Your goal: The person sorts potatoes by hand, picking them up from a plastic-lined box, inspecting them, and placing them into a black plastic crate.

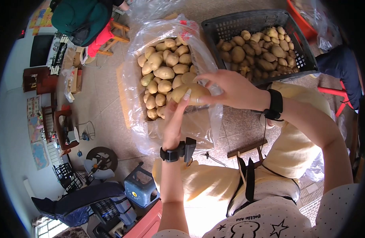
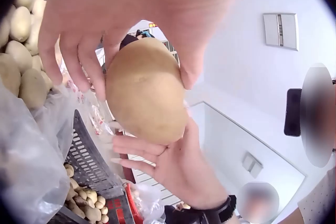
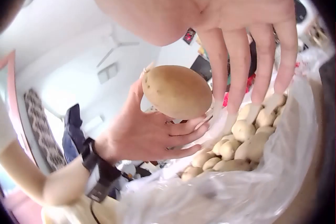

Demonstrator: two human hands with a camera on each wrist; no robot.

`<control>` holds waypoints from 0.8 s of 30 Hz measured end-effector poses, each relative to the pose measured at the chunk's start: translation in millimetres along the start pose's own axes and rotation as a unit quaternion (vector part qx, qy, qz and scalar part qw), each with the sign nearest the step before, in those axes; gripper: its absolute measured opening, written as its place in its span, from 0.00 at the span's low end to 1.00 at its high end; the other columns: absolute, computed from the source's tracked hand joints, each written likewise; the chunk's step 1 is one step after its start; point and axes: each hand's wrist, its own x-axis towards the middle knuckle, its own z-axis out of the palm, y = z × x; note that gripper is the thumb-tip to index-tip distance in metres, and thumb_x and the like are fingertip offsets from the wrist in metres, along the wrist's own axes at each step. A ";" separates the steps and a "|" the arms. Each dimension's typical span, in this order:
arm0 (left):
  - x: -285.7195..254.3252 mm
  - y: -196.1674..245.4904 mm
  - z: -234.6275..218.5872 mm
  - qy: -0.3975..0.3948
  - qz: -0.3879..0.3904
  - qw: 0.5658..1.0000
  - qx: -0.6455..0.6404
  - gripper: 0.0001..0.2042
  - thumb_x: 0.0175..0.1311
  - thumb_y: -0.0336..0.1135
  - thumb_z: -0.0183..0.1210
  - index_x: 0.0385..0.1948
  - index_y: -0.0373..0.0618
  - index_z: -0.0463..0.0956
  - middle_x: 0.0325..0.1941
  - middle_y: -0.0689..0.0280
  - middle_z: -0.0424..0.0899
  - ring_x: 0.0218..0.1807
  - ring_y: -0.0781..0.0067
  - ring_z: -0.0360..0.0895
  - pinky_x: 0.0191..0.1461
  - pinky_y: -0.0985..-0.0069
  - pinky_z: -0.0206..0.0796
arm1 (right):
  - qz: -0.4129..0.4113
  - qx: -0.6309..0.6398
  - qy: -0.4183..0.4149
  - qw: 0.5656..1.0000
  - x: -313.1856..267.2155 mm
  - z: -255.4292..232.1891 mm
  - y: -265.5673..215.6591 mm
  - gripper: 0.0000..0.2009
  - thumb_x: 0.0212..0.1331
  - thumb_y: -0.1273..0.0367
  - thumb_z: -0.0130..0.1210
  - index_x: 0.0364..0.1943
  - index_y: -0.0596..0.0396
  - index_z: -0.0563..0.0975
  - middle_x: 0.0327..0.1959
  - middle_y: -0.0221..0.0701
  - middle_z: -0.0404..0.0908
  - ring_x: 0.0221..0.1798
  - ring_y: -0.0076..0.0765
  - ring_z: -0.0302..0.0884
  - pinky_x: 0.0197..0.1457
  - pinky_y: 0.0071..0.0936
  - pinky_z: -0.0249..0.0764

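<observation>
One large, smooth, tan potato (image 1: 190, 94) is held above a plastic-lined box of potatoes (image 1: 163, 73). My left hand (image 1: 174, 121) pinches it between thumb and fingers, which shows in both wrist views. The right hand (image 1: 242, 92) is at the potato's other side, its fingers extended and spread. In the left wrist view, the right palm (image 2: 176, 163) faces up close under the potato (image 2: 147, 92). From the right wrist, the fingers (image 3: 239, 69) appear straight beside the potato (image 3: 178, 91).
A black plastic crate (image 1: 214, 29) with many smaller potatoes stands right of the box. Clear plastic sheeting (image 1: 134, 135) spreads over the box's edges. A blue stool (image 1: 140, 186) stands at lower left, a red stool (image 1: 336, 95) at right. Someone in a green top (image 1: 77, 20) is at upper left.
</observation>
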 end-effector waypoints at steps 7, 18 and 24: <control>4.6 -2.9 -0.1 -0.022 -0.014 0.994 0.110 0.28 0.65 0.53 0.53 0.54 0.35 0.67 0.47 0.62 0.77 0.51 0.73 0.72 0.57 0.77 0.61 | 0.001 0.009 -0.033 0.999 -8.7 12.3 -1.8 0.26 0.55 0.52 0.58 0.48 0.59 0.73 0.30 0.42 0.81 0.32 0.43 0.80 0.36 0.29 0.74; -1.1 8.4 -3.2 -0.035 0.293 0.888 0.353 0.38 0.41 0.31 0.72 0.59 0.42 0.65 0.55 0.58 0.74 0.54 0.62 0.74 0.55 0.69 0.67 | 0.151 0.306 -0.205 0.917 7.9 13.7 7.5 0.24 0.63 0.51 0.51 0.37 0.65 0.79 0.28 0.30 0.82 0.31 0.18 0.78 0.35 0.17 0.73; -1.3 4.1 -1.7 -0.041 0.290 0.865 0.407 0.35 0.36 0.34 0.74 0.54 0.46 0.70 0.52 0.59 0.75 0.51 0.56 0.77 0.52 0.65 0.71 | 0.089 0.250 -0.193 0.945 6.5 21.7 13.8 0.29 0.59 0.44 0.51 0.27 0.63 0.80 0.23 0.31 0.81 0.25 0.24 0.78 0.31 0.18 0.74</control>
